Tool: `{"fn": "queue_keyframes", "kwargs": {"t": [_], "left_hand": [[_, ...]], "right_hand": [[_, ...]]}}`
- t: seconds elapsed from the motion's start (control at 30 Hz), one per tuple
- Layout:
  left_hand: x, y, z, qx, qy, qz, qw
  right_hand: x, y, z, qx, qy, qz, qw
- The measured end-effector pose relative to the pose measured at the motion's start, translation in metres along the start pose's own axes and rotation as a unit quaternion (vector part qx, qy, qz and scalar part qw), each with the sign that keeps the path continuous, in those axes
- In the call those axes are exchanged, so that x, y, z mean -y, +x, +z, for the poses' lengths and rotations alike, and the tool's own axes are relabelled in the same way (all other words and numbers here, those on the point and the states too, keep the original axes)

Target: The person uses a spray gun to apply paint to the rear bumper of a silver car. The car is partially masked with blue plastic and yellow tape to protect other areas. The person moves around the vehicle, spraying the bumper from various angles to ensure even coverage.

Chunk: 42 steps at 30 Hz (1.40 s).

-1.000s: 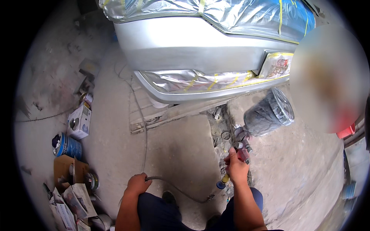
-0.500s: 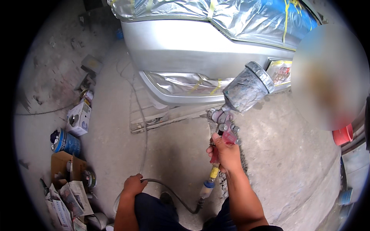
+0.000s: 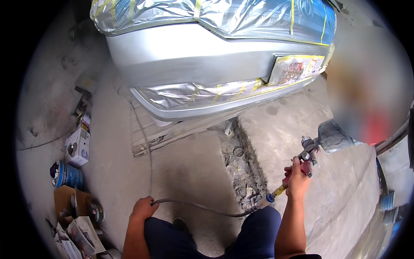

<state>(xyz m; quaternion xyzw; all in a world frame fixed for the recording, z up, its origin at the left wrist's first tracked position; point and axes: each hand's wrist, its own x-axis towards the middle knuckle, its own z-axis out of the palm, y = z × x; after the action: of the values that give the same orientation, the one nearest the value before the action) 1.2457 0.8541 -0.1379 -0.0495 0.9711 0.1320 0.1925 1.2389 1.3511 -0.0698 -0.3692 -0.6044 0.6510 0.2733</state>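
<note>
My right hand (image 3: 297,183) is wrapped round the red grip of a paint spray gun (image 3: 307,156), out to the right over the concrete. The gun's grey, paint-smeared cup (image 3: 334,136) is tilted toward the right. Below the grip hang a yellow fitting and a clear, blue-topped filter (image 3: 264,201). From there a dark air hose (image 3: 196,204) runs to my left hand (image 3: 143,210), which is closed on it beside my left knee. Ahead of me is a silver car bumper (image 3: 172,58), bordered by silver plastic masking film (image 3: 241,19) and yellow tape.
A broken trench (image 3: 241,168) with rubble cuts the floor before my right knee. On the left stand a white box (image 3: 78,146), a blue bucket (image 3: 71,175) and a cardboard box (image 3: 64,198) with newspapers. A blurred patch covers the right side; a blue can (image 3: 387,200) sits below it.
My right hand has carried the spray gun rightward, away from the bumper, and its cup now leans right. The view has shifted, showing more of the bumper's right side. My left hand keeps the hose.
</note>
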Motion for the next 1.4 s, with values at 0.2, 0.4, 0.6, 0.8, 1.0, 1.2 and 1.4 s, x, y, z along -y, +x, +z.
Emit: {"fn": "queue_keyframes", "kwargs": {"t": [0.2, 0.4, 0.6, 0.8, 1.0, 1.2, 1.4], "left_hand": [[0.000, 0.007, 0.007, -0.003, 0.029, 0.000, 1.000], [-0.010, -0.004, 0.004, 0.007, 0.016, -0.015, 1.000], [-0.041, -0.014, 0.001, -0.106, -0.026, 0.083, 0.991], [-0.080, -0.008, -0.007, -0.160, -0.052, 0.176, 0.970], [-0.092, 0.016, -0.027, -0.168, -0.069, 0.097, 0.979], [-0.036, 0.053, -0.046, -0.120, 0.019, 0.033, 0.992], [0.016, 0.047, -0.081, 0.015, 0.129, -0.031, 0.991]], "right_hand": [[-0.029, -0.018, 0.021, 0.244, 0.103, 0.068, 0.962], [-0.028, 0.015, 0.039, 0.280, 0.024, 0.141, 0.949], [-0.008, 0.102, 0.010, 0.121, 0.089, 0.051, 0.987], [0.033, 0.144, -0.020, 0.043, 0.101, 0.026, 0.994], [0.027, 0.121, 0.021, 0.060, 0.075, 0.008, 0.995], [0.022, 0.025, 0.084, 0.131, 0.092, 0.077, 0.984], [0.042, -0.005, 0.096, 0.245, 0.086, 0.257, 0.931]]}}
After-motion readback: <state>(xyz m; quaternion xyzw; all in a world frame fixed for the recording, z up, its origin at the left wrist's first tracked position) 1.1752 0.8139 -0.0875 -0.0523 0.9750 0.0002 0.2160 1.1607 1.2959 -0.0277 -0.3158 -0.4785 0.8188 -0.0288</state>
